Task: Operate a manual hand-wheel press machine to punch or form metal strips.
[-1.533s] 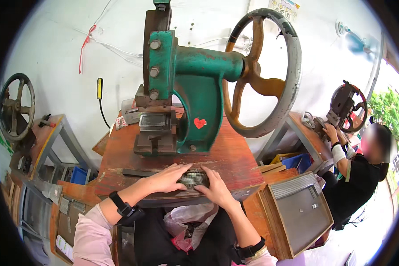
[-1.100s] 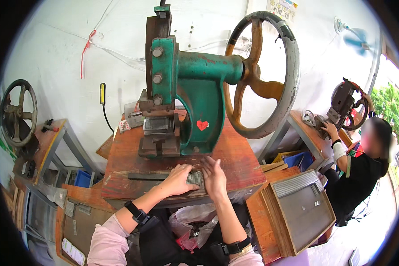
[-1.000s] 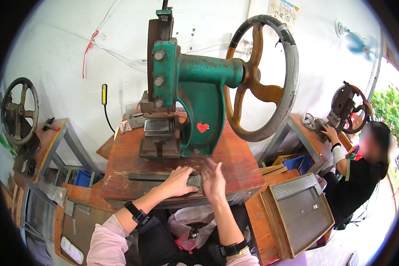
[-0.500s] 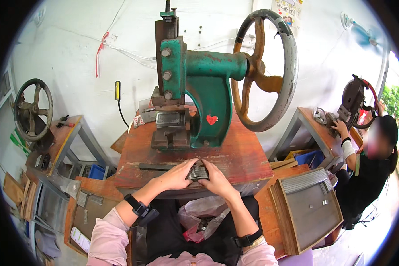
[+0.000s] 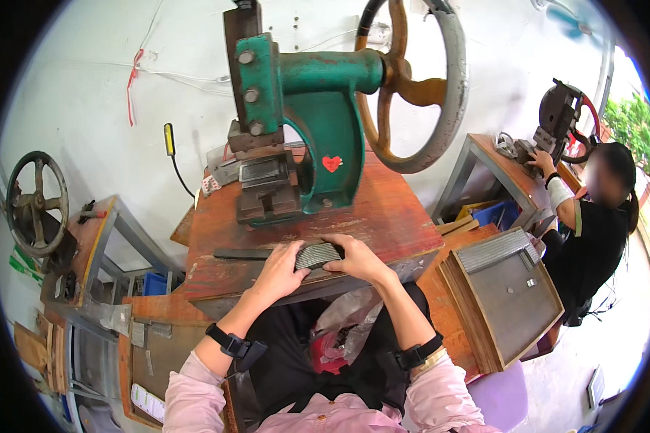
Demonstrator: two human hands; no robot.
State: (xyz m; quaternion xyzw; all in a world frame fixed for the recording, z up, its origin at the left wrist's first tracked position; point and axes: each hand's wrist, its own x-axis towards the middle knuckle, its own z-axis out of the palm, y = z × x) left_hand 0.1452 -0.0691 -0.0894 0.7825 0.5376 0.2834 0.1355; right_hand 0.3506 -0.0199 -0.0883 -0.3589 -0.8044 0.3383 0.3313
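Note:
On the near part of the wooden bench top, a small block of thin grey metal pieces packed side by side sits between my hands. My left hand closes on its left end with bent fingers. The opposite end is gripped by my right hand, thumb on the near side and fingers on the far side. A dark flat bar lies just left of the block, partly behind my left hand. Beyond them stands a green hand press, with a metal plate on its die bed.
The press's large handwheel rises at the right. A shallow wooden tray with rows of metal pieces is on my right, another tray on my left. A co-worker works at a press far right. A plastic bag lies in my lap.
The view has shifted, so the press appears higher and further left. My hands have moved slightly apart, and more of the metal block's top shows between them.

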